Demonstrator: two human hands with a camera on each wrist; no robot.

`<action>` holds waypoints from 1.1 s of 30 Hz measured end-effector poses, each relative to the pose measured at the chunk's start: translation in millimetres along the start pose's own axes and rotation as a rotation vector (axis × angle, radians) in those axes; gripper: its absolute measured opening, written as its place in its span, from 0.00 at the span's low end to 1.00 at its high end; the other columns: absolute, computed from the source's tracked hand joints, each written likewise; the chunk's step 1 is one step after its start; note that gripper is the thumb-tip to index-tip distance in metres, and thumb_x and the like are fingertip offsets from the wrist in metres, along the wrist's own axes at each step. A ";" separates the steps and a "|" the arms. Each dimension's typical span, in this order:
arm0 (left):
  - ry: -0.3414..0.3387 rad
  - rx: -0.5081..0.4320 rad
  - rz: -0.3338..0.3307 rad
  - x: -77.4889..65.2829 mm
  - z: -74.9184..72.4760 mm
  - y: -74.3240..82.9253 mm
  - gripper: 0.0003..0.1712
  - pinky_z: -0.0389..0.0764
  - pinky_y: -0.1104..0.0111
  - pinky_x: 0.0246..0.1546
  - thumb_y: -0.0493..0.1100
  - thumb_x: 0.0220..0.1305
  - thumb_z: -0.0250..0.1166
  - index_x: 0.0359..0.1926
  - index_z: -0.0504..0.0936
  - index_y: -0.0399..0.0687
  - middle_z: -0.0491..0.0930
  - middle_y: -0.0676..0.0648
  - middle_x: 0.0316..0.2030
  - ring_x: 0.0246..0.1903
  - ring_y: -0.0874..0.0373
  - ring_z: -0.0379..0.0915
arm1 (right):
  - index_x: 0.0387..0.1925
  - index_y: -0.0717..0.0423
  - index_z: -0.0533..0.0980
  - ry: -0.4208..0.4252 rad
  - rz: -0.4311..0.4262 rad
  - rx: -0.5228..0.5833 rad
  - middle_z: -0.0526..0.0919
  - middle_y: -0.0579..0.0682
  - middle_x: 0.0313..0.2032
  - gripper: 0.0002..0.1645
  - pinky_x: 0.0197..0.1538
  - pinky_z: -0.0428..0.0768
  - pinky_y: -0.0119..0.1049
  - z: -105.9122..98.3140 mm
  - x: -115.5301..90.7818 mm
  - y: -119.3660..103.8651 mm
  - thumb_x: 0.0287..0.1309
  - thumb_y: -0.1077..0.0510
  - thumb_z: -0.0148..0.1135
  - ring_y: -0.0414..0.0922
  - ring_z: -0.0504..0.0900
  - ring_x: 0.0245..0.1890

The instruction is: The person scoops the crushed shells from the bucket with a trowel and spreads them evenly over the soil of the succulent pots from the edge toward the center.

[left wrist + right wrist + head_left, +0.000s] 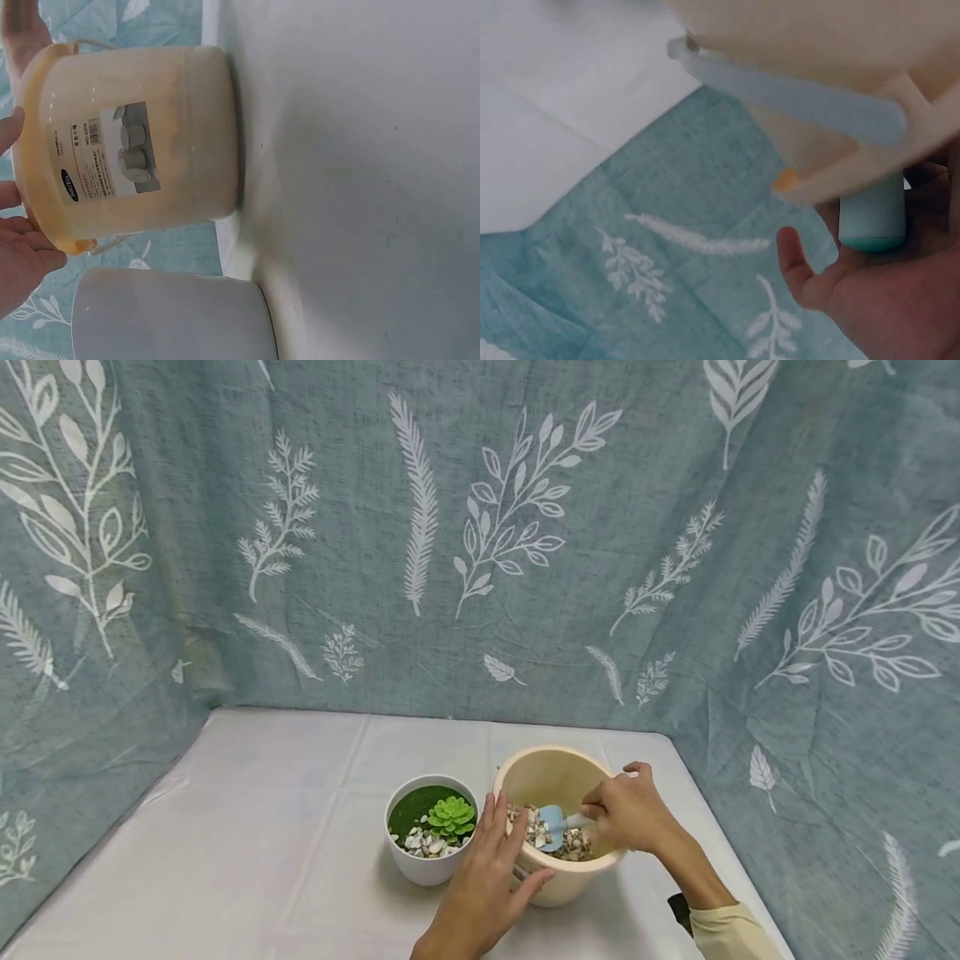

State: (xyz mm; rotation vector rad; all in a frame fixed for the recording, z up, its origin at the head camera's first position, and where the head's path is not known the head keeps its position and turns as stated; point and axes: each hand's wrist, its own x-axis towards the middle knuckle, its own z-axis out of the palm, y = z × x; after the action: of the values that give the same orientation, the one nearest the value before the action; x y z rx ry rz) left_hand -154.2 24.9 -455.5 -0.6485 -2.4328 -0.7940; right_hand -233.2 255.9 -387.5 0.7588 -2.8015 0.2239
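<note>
A cream plastic bucket point(551, 889) holds small mixed pebbles point(576, 845). My left hand point(483, 877) rests on its near left rim, fingers spread and mostly straight, thumb along the front. In the left wrist view fingertips lie right at the yellowish rim point(49, 150). My right hand point(633, 810) grips a small shovel point(552, 827) by its pale handle; the light blue blade sits among the pebbles. From the right wrist, the handle's green-tipped end point(872, 225) shows in the palm.
Left of the bucket stands a white pot point(427, 870) with a green succulent point(452, 816), dark green filling and white stones. A white cloth point(300, 827) covers the table. Green leaf-patterned curtains point(450, 677) enclose the back and sides. The bucket's carrying handle point(795, 97) hangs at its side.
</note>
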 end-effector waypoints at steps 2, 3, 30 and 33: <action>0.012 0.002 0.008 -0.5 1.8 0.2 0.43 0.76 0.44 0.69 0.61 0.67 0.69 0.70 0.75 0.35 0.65 0.24 0.73 0.74 0.28 0.62 | 0.26 0.47 0.91 0.015 0.005 0.010 0.91 0.39 0.26 0.07 0.61 0.69 0.65 -4.2 -2.5 1.2 0.58 0.61 0.74 0.35 0.82 0.22; 0.019 0.001 0.011 -0.6 2.7 0.1 0.42 0.76 0.44 0.69 0.61 0.67 0.70 0.70 0.76 0.35 0.65 0.23 0.73 0.74 0.28 0.62 | 0.28 0.49 0.92 0.026 0.005 0.005 0.92 0.40 0.27 0.05 0.62 0.69 0.65 -6.1 -3.7 1.3 0.57 0.61 0.74 0.35 0.83 0.23; -0.011 -0.072 -0.021 -3.5 -1.1 -4.7 0.43 0.72 0.43 0.72 0.59 0.68 0.69 0.73 0.73 0.36 0.62 0.25 0.76 0.77 0.29 0.58 | 0.37 0.56 0.91 0.063 0.151 0.099 0.91 0.44 0.26 0.08 0.61 0.67 0.71 -63.8 -21.9 15.1 0.64 0.60 0.68 0.41 0.84 0.28; -0.024 -0.099 -0.032 -5.7 -2.9 -6.4 0.46 0.68 0.43 0.75 0.62 0.69 0.67 0.75 0.69 0.34 0.60 0.29 0.78 0.79 0.33 0.55 | 0.38 0.55 0.91 0.069 0.153 0.090 0.89 0.41 0.24 0.08 0.63 0.67 0.69 -72.5 -21.4 10.7 0.65 0.59 0.68 0.38 0.82 0.25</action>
State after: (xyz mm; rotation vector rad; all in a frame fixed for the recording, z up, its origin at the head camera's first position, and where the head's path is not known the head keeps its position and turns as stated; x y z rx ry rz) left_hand -152.6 16.8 -459.4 -0.6610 -2.4437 -0.9299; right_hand -207.6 290.2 -324.2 0.5447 -2.8014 0.3972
